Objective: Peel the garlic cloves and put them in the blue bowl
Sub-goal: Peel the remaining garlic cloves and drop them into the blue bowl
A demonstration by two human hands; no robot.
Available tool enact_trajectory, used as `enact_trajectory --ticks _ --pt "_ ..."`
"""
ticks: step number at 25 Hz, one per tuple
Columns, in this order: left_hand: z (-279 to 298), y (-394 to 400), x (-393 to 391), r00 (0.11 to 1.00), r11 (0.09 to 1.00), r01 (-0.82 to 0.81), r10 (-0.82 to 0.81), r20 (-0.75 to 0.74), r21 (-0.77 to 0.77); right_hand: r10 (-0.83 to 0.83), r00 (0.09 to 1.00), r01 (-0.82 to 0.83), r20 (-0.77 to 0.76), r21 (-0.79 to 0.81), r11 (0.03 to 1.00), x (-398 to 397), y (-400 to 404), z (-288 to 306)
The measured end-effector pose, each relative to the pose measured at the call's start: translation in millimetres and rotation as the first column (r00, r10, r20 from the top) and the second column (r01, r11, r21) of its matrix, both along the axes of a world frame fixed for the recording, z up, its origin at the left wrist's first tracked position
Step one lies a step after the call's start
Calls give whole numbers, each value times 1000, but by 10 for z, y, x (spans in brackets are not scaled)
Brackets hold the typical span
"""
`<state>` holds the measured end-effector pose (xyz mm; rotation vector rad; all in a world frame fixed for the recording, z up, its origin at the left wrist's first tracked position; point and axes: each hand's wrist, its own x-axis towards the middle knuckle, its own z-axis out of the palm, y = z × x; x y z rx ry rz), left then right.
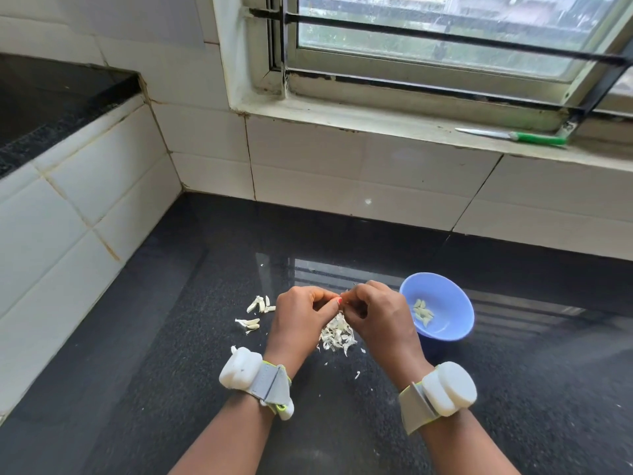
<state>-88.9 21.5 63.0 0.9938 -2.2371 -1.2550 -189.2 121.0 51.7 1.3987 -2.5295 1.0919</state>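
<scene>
Gleaming black counter (342,241) meets white tiled wall (308,159).

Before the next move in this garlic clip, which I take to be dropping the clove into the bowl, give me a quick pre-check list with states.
1. Clove held: left hand and right hand pinch together; clove itself hidden: cannot tell.
2. Clove fully peeled: cannot tell.
3. Blue bowl upright, beside the right hand: ok.
4. Room in bowl, only a few peeled cloves inside: ok.
5. Skins piled on the counter, outside the bowl: ok.
</scene>
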Motion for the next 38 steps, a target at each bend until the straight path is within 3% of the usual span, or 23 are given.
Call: enact_trajectory --ticks 3,6,9,11,14,17,19,21,26,29,33,38 --pt "23 5 -18 999 998 -27 29 30 -48 23 988 -16 -151 47 999 53 -5 20" --pt "6 31 -32 995 996 -77 79 56 -52 41 988 -35 -146 49 998 74 -11 32" --pt "-41 26 -43 991 991 -129 129 21 20 31 999 -31 13 -6 1000 60 -47 19" --pt "-80 7 -51 988 983 -146 150 -26 111 -14 974 33 224 -78 996 59 -51 22" --pt "-103 -9 -47 981 965 -156 177 -81 212 -34 817 123 576 -116 986 65 -47 10" --pt "-98 -16 -37 977 962 -150 179 -114 229 93 536 177 839 -219 959 77 -24 4" --pt "-101 -17 -36 979 959 -135 168 -116 251 206 338 205 918 -286 936 88 -4 0" --pt "-129 -15 -42 980 953 -121 159 -118 277 253 260 175 932 -304 937 97 11 -16" --pt "-163 10 -56 978 946 -127 170 -124 297 241 186 258 953 -284 924 67 5 24" --pt "-221 -1 -53 995 982 -89 95 -31 168 242 134 333 961 -274 902 11 29 30" --pt "-246 52 -80 996 995 -60 54 72 85 232 149 348 961 -270 898 -47 61 11" --pt "-168 45 -86 997 993 -81 82 -12 83 215 241 294 946 -283 913 -57 108 0"
